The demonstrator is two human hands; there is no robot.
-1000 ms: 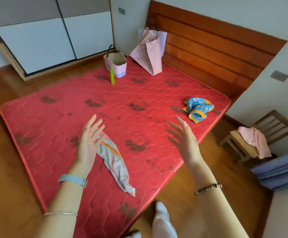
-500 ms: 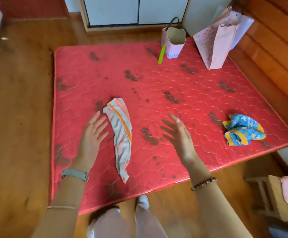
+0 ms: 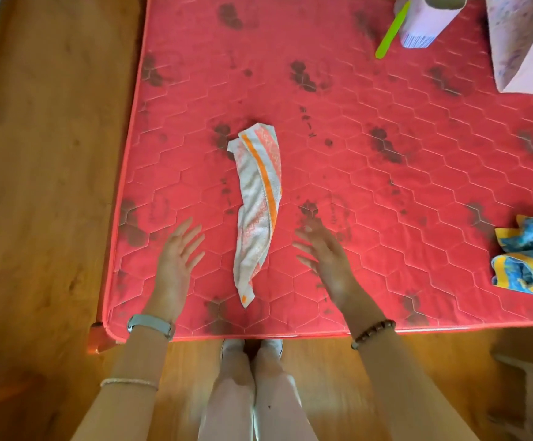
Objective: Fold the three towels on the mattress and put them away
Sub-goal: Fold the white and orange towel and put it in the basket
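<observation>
Red mattress (image 3: 370, 160) lying on wooden floor (image 3: 36, 186); left hand (image 3: 174, 265) and right hand (image 3: 328, 259) hovering, fingers spread, empty, flanking the crumpled white-and-orange towel (image 3: 258, 205); blue-and-yellow towel (image 3: 529, 259) lying well apart.

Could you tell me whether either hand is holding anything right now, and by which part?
Nothing is held: left hand and right hand flank the striped towel, open.

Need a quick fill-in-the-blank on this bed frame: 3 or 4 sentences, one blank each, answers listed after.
1. The white towel with the orange stripe lies between the left hand and the ____ hand.
2. Both hands are open and hold ____.
3. The crumpled blue and yellow towel sits near the mattress's ____ edge.
4. The stick leaning on the pink basket is ____.

Missing words: right; nothing; right; green
</observation>
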